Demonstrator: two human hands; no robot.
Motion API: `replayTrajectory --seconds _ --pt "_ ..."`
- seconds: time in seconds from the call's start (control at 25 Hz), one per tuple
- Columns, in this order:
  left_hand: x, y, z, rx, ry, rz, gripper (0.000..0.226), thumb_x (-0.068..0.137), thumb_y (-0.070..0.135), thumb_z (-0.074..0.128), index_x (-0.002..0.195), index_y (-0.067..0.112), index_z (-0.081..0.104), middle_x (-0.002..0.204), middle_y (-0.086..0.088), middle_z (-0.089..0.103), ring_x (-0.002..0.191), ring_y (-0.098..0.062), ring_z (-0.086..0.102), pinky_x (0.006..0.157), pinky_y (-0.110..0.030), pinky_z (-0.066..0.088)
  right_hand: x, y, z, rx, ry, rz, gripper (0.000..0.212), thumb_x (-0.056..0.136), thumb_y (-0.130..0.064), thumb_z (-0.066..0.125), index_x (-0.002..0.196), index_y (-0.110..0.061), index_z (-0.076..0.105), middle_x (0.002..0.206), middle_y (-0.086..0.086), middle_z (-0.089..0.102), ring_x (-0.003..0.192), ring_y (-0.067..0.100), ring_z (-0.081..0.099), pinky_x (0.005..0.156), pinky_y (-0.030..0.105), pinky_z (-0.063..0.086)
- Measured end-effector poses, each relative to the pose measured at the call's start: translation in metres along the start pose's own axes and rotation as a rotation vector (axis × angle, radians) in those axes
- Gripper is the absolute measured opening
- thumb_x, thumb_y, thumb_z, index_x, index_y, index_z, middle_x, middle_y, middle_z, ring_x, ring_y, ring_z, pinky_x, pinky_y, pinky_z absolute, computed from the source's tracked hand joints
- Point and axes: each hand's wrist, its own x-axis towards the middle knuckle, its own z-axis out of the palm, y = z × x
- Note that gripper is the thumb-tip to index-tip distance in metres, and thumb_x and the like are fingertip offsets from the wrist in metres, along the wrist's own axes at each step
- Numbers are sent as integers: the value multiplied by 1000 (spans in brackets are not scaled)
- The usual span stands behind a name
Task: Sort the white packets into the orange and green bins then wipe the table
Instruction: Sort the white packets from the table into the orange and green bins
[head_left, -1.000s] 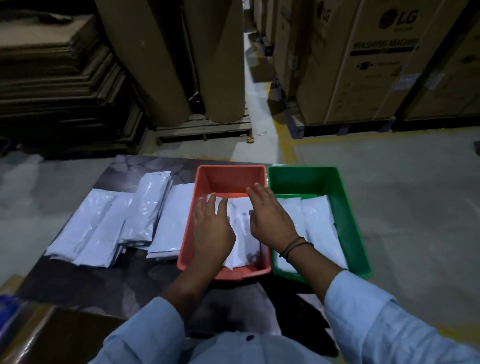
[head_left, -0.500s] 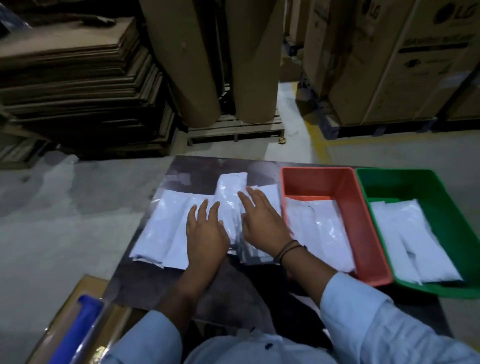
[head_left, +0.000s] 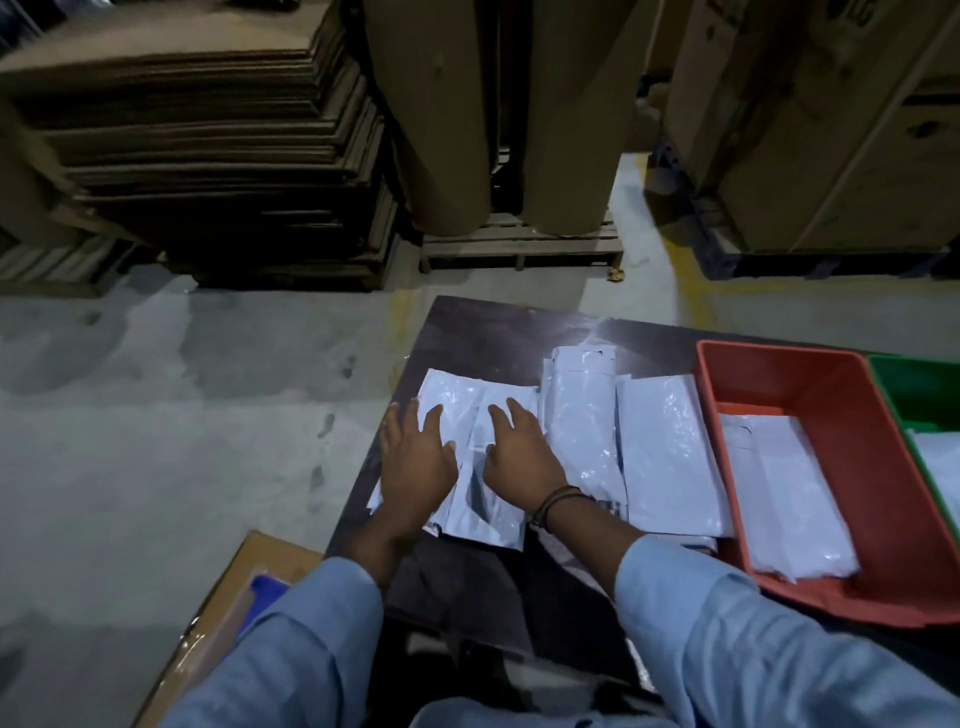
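Several white packets lie side by side on the dark table. My left hand rests flat, fingers spread, on the leftmost packet. My right hand lies flat on the packet beside it, fingers apart. Neither hand grips anything. The orange bin stands at the right with white packets inside. The green bin is cut off by the right edge, with a packet showing in it.
A cardboard box with a blue object on it sits at the table's near left corner. Stacked flat cardboard, big paper rolls on a pallet and large cartons stand beyond on the concrete floor.
Both hands left the packets in the orange bin and moved left across the table onto the loose packets. My view swung left, so the bins now sit at the right edge.
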Motion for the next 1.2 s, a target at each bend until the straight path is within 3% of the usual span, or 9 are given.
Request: replayTrajectory --seconds 0.24,0.44,0.64,0.72,0.92,1.08,1.2 --pt "33 -14 23 32 -152 85 70 102 50 48 163 32 16 171 -15 2 156 -43 2 127 -52 7 23 -8 28 -152 -116 151 74 101 -41 42 157 -4 11 164 27 8 152 42 6 125 51 5" --pt "41 -23 36 -37 -195 83 76 101 53 48 164 30 12 171 -14 -2 154 -46 11 125 -54 15 25 -7 47 -178 -150 156 75 102 -44 36 159 -7 5 164 28 -5 152 47 -6 125 55 -2" --pt "40 -43 46 -145 -178 115 80 97 59 52 163 34 14 172 -8 3 153 -41 20 123 -54 26 24 -12 57 -246 -85 190 77 100 -49 33 159 -8 8 166 24 -5 151 47 -11 123 57 -7" --pt "40 -46 47 -194 -174 113 83 95 60 55 162 36 12 172 -5 2 155 -38 18 124 -53 26 24 -11 56 -282 -82 227 81 98 -54 34 160 -9 6 168 17 -5 151 48 -11 122 58 -5" --pt "38 -45 52 -248 -158 118 79 98 50 56 163 34 12 172 -5 1 157 -37 13 126 -52 21 28 -10 59 -283 -102 270 82 100 -59 26 160 -11 -2 168 12 -10 150 50 -11 120 59 17" --pt "36 -47 49 -327 -154 79 79 95 45 60 161 35 19 172 0 6 157 -31 15 125 -52 26 30 -7 65 -326 -85 274 86 98 -63 25 159 -12 -6 167 15 -12 149 53 -10 119 65 11" --pt "33 -48 40 -362 -128 34 80 93 47 63 160 37 22 172 3 11 157 -26 20 122 -52 32 33 -3 65 -342 -79 263 91 94 -70 26 159 -12 1 167 17 -1 148 54 -1 117 66 16"
